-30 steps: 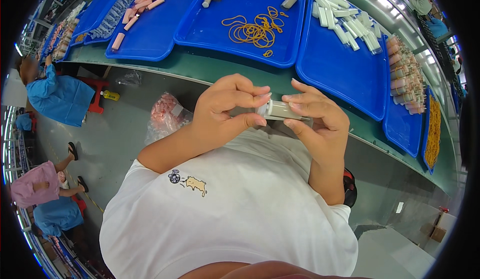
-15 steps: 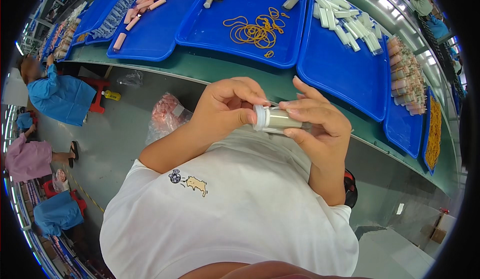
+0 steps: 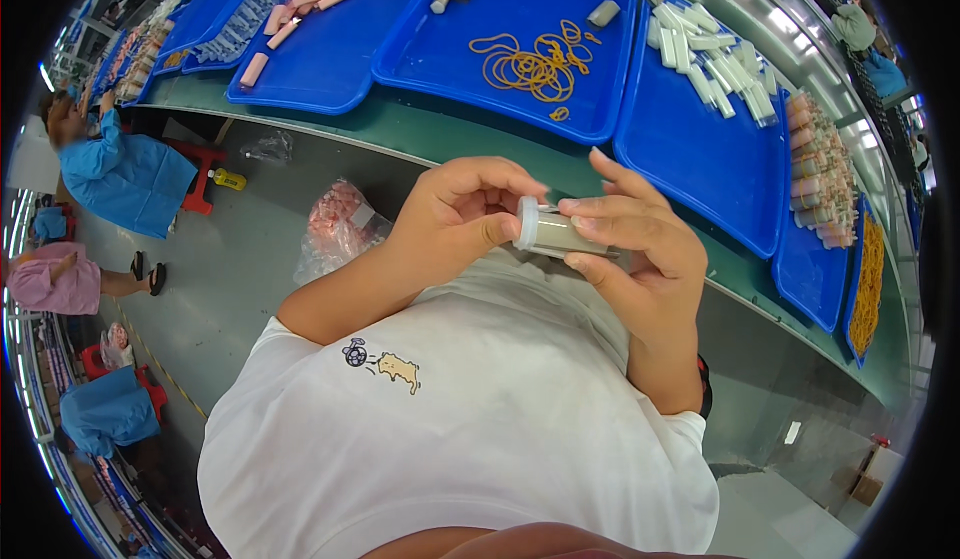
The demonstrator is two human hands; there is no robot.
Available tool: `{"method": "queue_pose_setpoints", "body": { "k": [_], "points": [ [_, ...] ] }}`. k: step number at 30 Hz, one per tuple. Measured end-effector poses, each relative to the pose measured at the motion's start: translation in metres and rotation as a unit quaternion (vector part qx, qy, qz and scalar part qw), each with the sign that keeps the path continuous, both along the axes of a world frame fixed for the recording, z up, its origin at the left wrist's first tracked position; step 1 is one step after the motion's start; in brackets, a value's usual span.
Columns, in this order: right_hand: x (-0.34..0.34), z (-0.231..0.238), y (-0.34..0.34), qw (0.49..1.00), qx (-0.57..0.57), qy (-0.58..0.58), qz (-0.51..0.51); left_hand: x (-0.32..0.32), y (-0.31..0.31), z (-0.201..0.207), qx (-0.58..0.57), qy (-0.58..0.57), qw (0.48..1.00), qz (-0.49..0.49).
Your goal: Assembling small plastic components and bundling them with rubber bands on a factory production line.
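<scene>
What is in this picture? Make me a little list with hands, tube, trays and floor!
left hand: at the lid end of the tube
right hand: holding the tube's body
tube: see-through, lying sideways, grayish inside
middle tray: blue; tangled yellow rubber bands, a few shiny blocks
next tray to the right: blue; heap of white pieces
floor: clear bag of pink pieces

No words or numbers can be read. A white label (image 3: 362,216) is seen on the clear plastic bag (image 3: 322,262) of pink pieces (image 3: 332,211), but its print cannot be made out. Dark marking is borne by the yellow bottle (image 3: 229,180), too small to be read.
</scene>
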State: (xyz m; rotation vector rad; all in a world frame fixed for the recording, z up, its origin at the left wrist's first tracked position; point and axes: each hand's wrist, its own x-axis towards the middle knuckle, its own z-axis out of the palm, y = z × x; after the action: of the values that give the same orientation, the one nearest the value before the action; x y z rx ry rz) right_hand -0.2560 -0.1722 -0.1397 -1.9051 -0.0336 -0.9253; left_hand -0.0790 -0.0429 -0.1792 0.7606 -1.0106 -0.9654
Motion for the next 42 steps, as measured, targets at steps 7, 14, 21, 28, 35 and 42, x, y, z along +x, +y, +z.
{"method": "queue_pose_setpoints", "body": {
  "k": [7,14,21,28,35,42],
  "points": [
    [0.04,0.057,-0.002,0.953,-0.287,0.089,0.043,0.022,0.024,0.011,0.074,0.094,0.993,0.015],
    [0.197,0.061,-0.065,0.922,-0.369,0.109,-0.053,0.048,0.051,0.005,0.006,0.098,0.973,0.21],
    [0.338,0.031,-0.102,0.811,-0.506,0.252,-0.15,0.05,0.076,-0.003,0.003,0.133,0.959,0.249],
    [0.373,-0.001,-0.103,0.739,-0.607,0.18,-0.232,0.055,0.087,-0.004,-0.009,0.126,0.95,0.285],
    [0.27,0.079,-0.048,0.925,-0.335,0.155,0.089,0.062,0.076,-0.003,-0.052,0.088,0.952,0.287],
    [0.104,0.067,-0.035,0.965,0.137,0.149,0.167,0.053,0.056,0.0,-0.072,0.056,0.969,0.231]
  ]
}}
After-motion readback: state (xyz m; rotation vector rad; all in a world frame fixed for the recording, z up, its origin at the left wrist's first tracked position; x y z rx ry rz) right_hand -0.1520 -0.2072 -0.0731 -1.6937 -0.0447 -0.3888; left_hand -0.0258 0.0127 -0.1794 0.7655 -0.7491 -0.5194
